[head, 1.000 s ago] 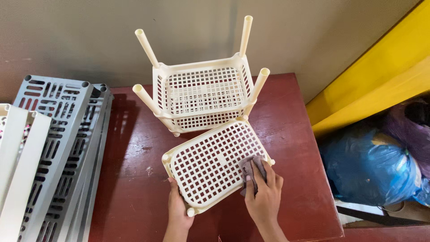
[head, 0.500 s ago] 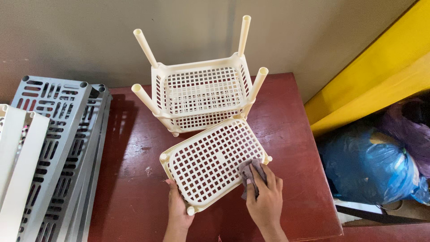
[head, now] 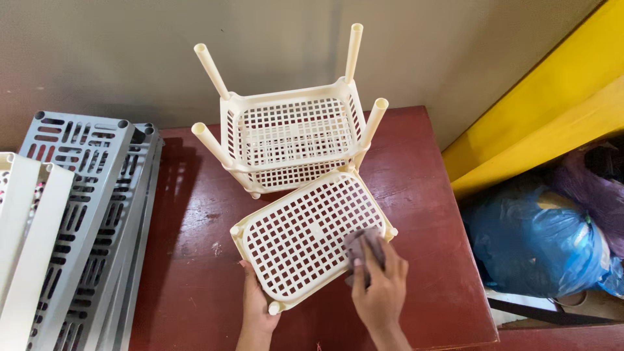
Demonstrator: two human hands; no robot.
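Observation:
A loose cream plastic lattice shelf [head: 305, 237] lies tilted on the dark red table [head: 188, 260]. My left hand [head: 257, 305] grips its near left edge from below. My right hand [head: 380, 286] presses a small greyish-purple cloth [head: 359, 246] onto the shelf's near right corner. Just behind the shelf stands a cream plastic rack [head: 292, 133] with lattice trays and several tube legs pointing up and outward.
Grey slotted plastic panels [head: 81, 214] and white boards [head: 19, 214] are stacked at the table's left. A grey wall runs behind. To the right, beyond the table edge, are a yellow beam [head: 539, 123], a blue plastic bag [head: 533, 240] and a purple bag [head: 595, 195].
My right hand and the cloth have slid slightly left along the shelf's near corner. The shelf and my left hand stay almost where they were.

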